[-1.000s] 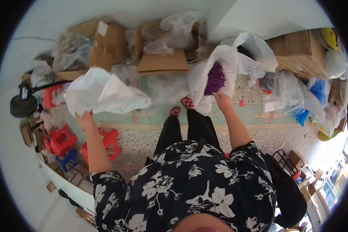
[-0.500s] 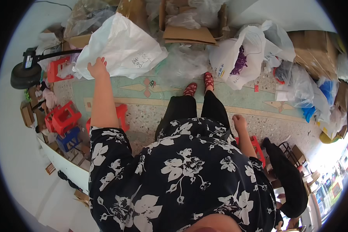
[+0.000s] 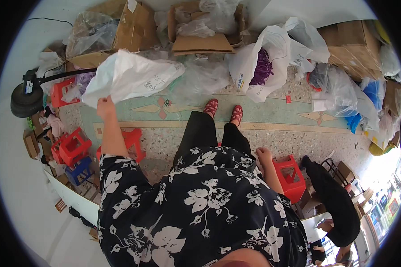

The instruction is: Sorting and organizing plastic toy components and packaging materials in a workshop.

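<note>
My left hand (image 3: 106, 107) is closed on the near edge of a white woven sack (image 3: 131, 78), which hangs loosely out over the floor at the left. Dark handwriting shows on the sack's side. My right hand (image 3: 263, 155) hangs by my right hip, fingers curled in; whether anything is inside them I cannot make out. Ahead on the right stands another white sack (image 3: 275, 58), its mouth open on a bundle of purple cord-like material (image 3: 261, 69).
Cardboard boxes (image 3: 138, 29) and clear plastic bags (image 3: 202, 73) line the wall ahead. Red stools (image 3: 292, 178) stand on both sides. A black lamp-like fixture (image 3: 27, 95) juts out at the left. A person in dark clothes (image 3: 332, 200) is behind me at the right.
My left fingers, spread before against the sack, have closed on its edge. The sack has dropped and lies flatter. I have shifted my feet a little.
</note>
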`<action>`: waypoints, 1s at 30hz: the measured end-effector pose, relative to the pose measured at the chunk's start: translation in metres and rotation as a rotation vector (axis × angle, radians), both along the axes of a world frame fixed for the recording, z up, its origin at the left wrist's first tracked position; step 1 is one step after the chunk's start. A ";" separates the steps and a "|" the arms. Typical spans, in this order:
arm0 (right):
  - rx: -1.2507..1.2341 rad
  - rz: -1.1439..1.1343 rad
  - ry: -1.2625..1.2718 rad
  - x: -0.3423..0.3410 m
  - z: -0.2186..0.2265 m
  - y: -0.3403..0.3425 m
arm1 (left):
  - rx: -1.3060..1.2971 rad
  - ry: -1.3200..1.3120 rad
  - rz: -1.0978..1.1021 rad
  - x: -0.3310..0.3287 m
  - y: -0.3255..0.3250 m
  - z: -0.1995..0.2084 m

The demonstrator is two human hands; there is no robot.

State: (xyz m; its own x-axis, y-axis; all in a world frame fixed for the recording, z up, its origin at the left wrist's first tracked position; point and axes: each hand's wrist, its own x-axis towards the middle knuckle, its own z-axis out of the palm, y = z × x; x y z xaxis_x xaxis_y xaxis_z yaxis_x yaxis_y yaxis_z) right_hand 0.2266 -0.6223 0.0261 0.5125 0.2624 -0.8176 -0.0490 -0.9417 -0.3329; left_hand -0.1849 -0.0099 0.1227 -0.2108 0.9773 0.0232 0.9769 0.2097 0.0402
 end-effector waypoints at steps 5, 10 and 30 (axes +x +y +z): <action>0.044 0.125 0.050 0.015 -0.031 0.004 | 0.136 0.187 0.240 -0.082 -0.045 0.052; -0.074 0.246 0.091 0.050 -0.038 0.023 | 0.216 0.095 0.340 -0.148 -0.056 0.075; 0.161 1.199 -0.381 -0.024 -0.218 0.349 | -0.047 -0.496 0.067 -0.018 -0.126 -0.096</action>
State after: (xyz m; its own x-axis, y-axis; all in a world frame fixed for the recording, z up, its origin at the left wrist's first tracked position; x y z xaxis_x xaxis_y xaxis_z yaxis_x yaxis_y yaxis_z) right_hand 0.2022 -0.2728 -0.1921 0.0807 0.8056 -0.5869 0.9273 -0.2767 -0.2522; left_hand -0.2028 -0.1361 0.0266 -0.2478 0.9587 -0.1397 0.8267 0.2844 0.4855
